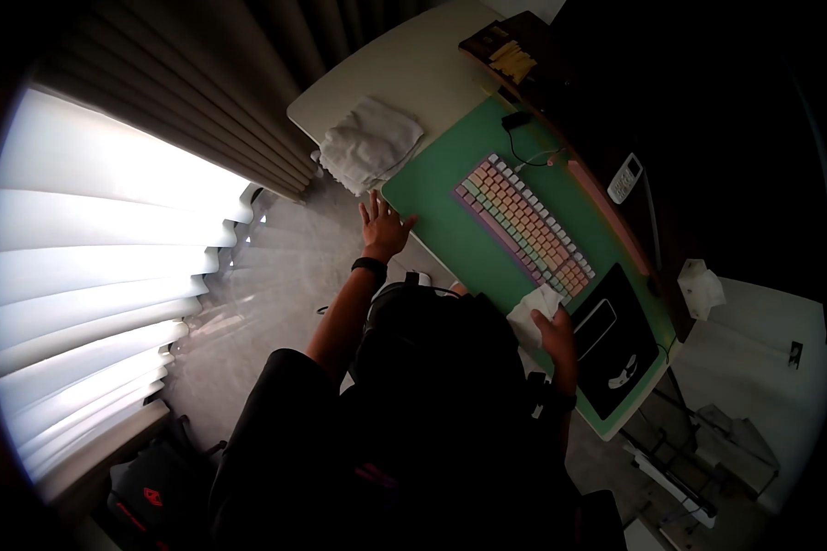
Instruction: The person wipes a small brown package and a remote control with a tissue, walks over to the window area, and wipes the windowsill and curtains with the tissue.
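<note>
My left hand (386, 230) is spread open at the near left corner of the green desk mat (432, 188), fingertips by the table edge. Just beyond it lies a crumpled whitish cloth (369, 142). In my right hand (556, 338) is a crumpled white tissue (529, 321), gripped between thumb and fingers. The tissue is close to the lower end of a pastel keyboard (523, 225). Beside this hand, a phone-like dark slab with a pale rim (595, 329) and a white mouse (624, 372) rest on a black mouse pad (606, 395).
Behind the keyboard runs a dark raised shelf (606, 216) bearing a white remote-like device (625, 178) and yellow items (512, 61). A white tissue pack (701, 288) stands at its right end. A bright window blind (92, 257) and a black chair (151, 487) are at left.
</note>
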### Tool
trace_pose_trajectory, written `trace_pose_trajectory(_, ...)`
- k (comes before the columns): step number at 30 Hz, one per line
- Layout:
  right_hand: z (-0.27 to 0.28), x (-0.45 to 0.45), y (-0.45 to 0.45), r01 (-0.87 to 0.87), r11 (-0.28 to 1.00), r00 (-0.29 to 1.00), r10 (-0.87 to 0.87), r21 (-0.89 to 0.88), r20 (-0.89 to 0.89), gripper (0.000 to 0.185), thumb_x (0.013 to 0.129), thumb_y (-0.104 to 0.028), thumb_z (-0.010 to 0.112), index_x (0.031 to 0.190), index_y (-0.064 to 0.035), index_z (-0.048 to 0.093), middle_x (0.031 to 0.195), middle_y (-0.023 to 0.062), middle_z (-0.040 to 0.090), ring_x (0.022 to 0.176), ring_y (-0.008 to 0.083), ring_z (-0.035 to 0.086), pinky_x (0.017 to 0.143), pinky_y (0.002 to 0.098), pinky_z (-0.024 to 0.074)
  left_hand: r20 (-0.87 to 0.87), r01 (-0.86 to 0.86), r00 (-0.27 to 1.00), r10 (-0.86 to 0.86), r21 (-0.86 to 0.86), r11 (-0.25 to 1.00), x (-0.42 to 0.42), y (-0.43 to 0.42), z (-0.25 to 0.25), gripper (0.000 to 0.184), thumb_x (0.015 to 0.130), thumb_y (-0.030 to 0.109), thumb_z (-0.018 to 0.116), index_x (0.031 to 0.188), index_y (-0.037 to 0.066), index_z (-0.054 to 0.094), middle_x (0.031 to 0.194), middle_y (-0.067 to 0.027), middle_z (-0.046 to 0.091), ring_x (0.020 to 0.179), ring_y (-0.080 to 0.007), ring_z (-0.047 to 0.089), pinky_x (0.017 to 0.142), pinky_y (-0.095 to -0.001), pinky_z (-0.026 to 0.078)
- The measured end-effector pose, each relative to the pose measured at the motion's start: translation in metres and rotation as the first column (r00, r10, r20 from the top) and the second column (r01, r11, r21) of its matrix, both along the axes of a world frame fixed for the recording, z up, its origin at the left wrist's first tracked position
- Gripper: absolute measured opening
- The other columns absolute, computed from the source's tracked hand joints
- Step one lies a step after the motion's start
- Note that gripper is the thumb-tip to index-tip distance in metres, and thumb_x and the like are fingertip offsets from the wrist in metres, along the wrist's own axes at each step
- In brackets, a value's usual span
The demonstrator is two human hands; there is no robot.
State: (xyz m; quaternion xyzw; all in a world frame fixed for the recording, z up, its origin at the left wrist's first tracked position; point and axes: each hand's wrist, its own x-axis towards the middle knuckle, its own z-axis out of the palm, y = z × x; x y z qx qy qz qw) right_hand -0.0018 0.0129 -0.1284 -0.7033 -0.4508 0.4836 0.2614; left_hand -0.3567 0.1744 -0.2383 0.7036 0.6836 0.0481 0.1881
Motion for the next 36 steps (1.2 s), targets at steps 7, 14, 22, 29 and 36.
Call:
trace_pose_trajectory(7, 0.007, -0.003, 0.001, -0.01, 0.999, 0.999, 0.013, -0.054, 0.043, 0.041, 0.085, -0.026, 0.061, 0.112, 0.0049, 0.056, 0.103, 0.016, 0.064, 0.092, 0.0254, 0.061, 0.082, 0.0365, 0.0454, -0.044, -0.119, 0.992, 0.12, 0.03, 0.992, 0.009, -0.004, -0.001, 0.069, 0.093, 0.054, 0.037, 0.142, 0.006, 0.031, 0.149, -0.0151, 0.024, 0.141, -0.0351, 0.006, 0.109, -0.0589, 0.004)
trace_pose_trajectory(14, 0.004, -0.001, 0.0, -0.025, 0.999, 0.997, 0.027, -0.037, 0.066, 0.042, 0.085, -0.025, 0.062, 0.112, 0.0057, 0.054, 0.102, 0.0171, 0.063, 0.091, 0.0275, 0.061, 0.081, 0.0378, 0.0452, -0.037, -0.159, 0.987, 0.158, -0.032, 0.987, 0.011, -0.013, -0.001, 0.069, 0.093, 0.051, 0.038, 0.142, 0.004, 0.029, 0.152, -0.0117, 0.018, 0.141, -0.0358, 0.006, 0.108, -0.0611, 0.005)
trace_pose_trajectory(22, 0.004, 0.0, 0.001, -0.044, 0.997, 0.995, 0.05, -0.066, 0.087, 0.041, 0.085, -0.025, 0.061, 0.112, 0.0057, 0.054, 0.103, 0.0178, 0.063, 0.092, 0.0279, 0.06, 0.082, 0.0381, 0.0449, 0.172, -0.275, 0.952, 0.251, 0.129, 0.953, -0.001, 0.004, -0.008, 0.06, 0.087, 0.04, 0.053, 0.133, 0.004, 0.042, 0.146, -0.0087, 0.032, 0.136, -0.0351, 0.021, 0.106, -0.0567, 0.018)
trace_pose_trajectory(29, 0.006, -0.002, 0.002, -0.065, 0.997, 0.996, 0.066, -0.029, 0.055, 0.041, 0.085, -0.025, 0.06, 0.112, 0.0054, 0.054, 0.103, 0.0176, 0.063, 0.093, 0.028, 0.061, 0.082, 0.0382, 0.0452, 0.443, -0.349, 0.857, 0.263, 0.123, 0.929, -0.018, 0.038, -0.005, 0.056, 0.069, 0.013, 0.066, 0.123, 0.012, 0.053, 0.113, -0.0137, 0.061, 0.105, -0.0368, 0.051, 0.092, -0.0431, 0.042)
trace_pose_trajectory(36, 0.015, -0.006, 0.004, -0.045, 0.997, 0.996, 0.049, -0.059, 0.068, 0.038, 0.087, -0.024, 0.059, 0.111, 0.0052, 0.055, 0.102, 0.0178, 0.064, 0.093, 0.0284, 0.061, 0.083, 0.0381, 0.045, 0.541, -0.411, 0.811, 0.222, 0.258, 0.875, -0.017, 0.055, -0.005, 0.048, 0.067, 0.006, 0.062, 0.114, 0.007, 0.055, 0.108, -0.0167, 0.06, 0.103, -0.0387, 0.05, 0.09, -0.0452, 0.042)
